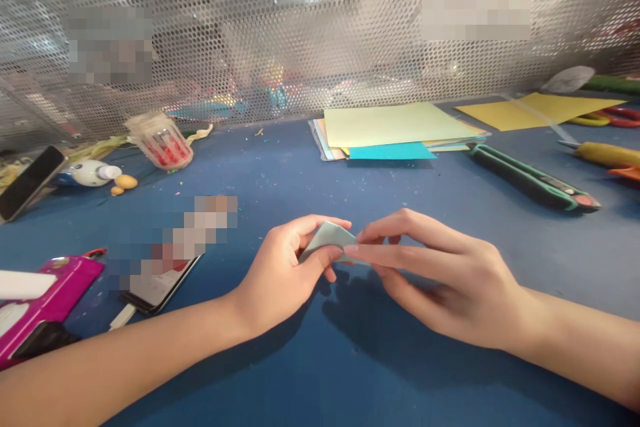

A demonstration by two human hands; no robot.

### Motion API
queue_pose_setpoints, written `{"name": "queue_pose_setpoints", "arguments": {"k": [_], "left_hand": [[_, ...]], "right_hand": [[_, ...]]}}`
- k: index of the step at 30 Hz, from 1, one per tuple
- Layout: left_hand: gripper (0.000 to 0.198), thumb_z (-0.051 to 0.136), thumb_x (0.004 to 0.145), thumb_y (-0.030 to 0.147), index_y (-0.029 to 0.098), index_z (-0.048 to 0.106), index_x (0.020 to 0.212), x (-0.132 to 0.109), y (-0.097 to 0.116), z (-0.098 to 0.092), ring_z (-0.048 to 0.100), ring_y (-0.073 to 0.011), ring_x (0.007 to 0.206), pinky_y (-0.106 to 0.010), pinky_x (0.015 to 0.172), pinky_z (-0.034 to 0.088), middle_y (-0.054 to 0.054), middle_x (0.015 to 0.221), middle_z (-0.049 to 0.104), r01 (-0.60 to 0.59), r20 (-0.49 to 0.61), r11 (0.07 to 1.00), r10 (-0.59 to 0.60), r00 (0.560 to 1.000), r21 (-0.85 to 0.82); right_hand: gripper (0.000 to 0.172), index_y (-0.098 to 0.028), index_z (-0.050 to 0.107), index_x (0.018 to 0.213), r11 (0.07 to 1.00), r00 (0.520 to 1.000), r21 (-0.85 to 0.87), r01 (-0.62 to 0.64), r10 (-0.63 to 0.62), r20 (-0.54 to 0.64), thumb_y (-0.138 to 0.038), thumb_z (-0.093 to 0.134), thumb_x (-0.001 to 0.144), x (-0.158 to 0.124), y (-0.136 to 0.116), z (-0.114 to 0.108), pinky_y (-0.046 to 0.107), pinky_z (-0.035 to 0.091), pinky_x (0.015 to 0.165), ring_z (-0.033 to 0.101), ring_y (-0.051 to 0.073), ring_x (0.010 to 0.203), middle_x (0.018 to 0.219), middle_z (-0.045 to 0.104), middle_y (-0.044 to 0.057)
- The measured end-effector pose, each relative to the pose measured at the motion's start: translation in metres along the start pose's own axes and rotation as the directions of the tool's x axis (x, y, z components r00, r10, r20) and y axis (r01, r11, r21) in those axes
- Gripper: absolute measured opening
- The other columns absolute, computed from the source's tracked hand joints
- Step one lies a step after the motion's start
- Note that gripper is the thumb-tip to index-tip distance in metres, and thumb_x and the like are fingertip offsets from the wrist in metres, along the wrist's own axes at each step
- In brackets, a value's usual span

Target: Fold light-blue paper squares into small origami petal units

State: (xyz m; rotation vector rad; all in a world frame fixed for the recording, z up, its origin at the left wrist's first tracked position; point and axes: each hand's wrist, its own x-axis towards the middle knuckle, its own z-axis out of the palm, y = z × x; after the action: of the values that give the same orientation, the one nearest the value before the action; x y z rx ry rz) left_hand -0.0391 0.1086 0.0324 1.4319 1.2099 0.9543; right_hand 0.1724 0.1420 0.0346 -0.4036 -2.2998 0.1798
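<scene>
A small folded piece of pale blue-grey paper [327, 235] is held up between my two hands, above the blue table [280, 180]. My left hand [287, 267] is closed on its left side, with the thumb lying across the front and the fingers behind. From the right, my right hand [445, 273] pinches the paper's right edge between thumb and fingertips. One corner of the paper points upward. Its lower part is partly covered by my fingers.
Behind lies a stack of coloured paper [390, 125], with a yellow sheet [540, 111] to its right. A green-black utility knife [530, 177] rests at right. On the left are a phone [160, 283], a jar with red contents [163, 143] and a magenta item [70, 290]. Perforated metal mesh [300, 27] stands behind.
</scene>
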Motion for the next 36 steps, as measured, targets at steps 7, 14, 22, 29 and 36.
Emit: {"name": "queue_pose_setpoints", "arguments": {"k": [7, 14, 22, 29, 36], "left_hand": [[0.030, 0.055, 0.100, 0.041, 0.019, 0.071, 0.111, 0.0011, -0.0013, -0.0021, 0.062, -0.0142, 0.064, -0.025, 0.061, 0.046, -0.002, 0.081, 0.072, -0.035, 0.001, 0.999, 0.035, 0.999, 0.016], [0.041, 0.050, 0.101, 0.052, 0.018, 0.072, 0.105, 0.0007, -0.0029, -0.0038, 0.055, -0.0139, 0.061, -0.024, 0.058, 0.041, 0.000, 0.064, 0.064, -0.022, -0.028, 0.999, 0.024, 0.999, 0.041], [0.034, 0.057, 0.099, 0.047, 0.018, 0.073, 0.102, 0.0024, -0.0021, -0.0023, 0.059, -0.0134, 0.063, -0.024, 0.058, 0.043, -0.001, 0.076, 0.070, -0.017, -0.068, 1.000, 0.019, 0.997, 0.024], [0.012, 0.062, 0.095, 0.025, 0.020, 0.073, 0.092, 0.0032, -0.0011, -0.0020, 0.065, -0.0135, 0.076, -0.022, 0.067, 0.049, 0.001, 0.081, 0.072, -0.046, -0.077, 0.998, 0.049, 0.996, 0.048], [0.007, 0.065, 0.090, 0.019, 0.020, 0.072, 0.087, 0.0011, 0.0016, -0.0015, 0.067, -0.0141, 0.073, -0.024, 0.069, 0.049, 0.003, 0.077, 0.073, -0.046, -0.073, 0.995, 0.052, 0.996, 0.089]], "right_hand": [[0.044, -0.023, 0.070, 0.114, 0.998, 0.999, -0.057, 0.009, -0.006, 0.047, 0.003, 0.049, 0.085, 0.0001, 0.0059, 0.0008, 0.036, 0.056, 0.078, 0.070, 0.019, 0.089, 0.102, 0.075, 0.008], [0.045, -0.019, 0.070, 0.118, 0.998, 0.997, 0.048, -0.036, 0.033, 0.063, 0.005, 0.049, 0.087, -0.0029, 0.0052, 0.0013, 0.019, 0.058, 0.077, 0.072, 0.012, 0.093, 0.114, 0.070, 0.010], [0.039, -0.022, 0.070, 0.118, 0.995, 0.995, 0.090, 0.033, -0.041, 0.091, 0.001, 0.051, 0.093, -0.0037, 0.0072, 0.0006, 0.022, 0.060, 0.082, 0.072, 0.014, 0.094, 0.110, 0.069, 0.010], [0.026, -0.021, 0.073, 0.114, 0.998, 0.995, 0.066, 0.011, -0.017, 0.093, -0.009, 0.057, 0.098, -0.0047, 0.0085, -0.0005, 0.023, 0.060, 0.082, 0.073, 0.014, 0.089, 0.107, 0.072, 0.009], [0.017, -0.018, 0.075, 0.100, 0.999, 0.995, 0.050, 0.020, -0.025, 0.097, -0.017, 0.058, 0.100, -0.0017, 0.0088, -0.0021, 0.021, 0.058, 0.076, 0.070, 0.013, 0.079, 0.100, 0.071, 0.009]]}}
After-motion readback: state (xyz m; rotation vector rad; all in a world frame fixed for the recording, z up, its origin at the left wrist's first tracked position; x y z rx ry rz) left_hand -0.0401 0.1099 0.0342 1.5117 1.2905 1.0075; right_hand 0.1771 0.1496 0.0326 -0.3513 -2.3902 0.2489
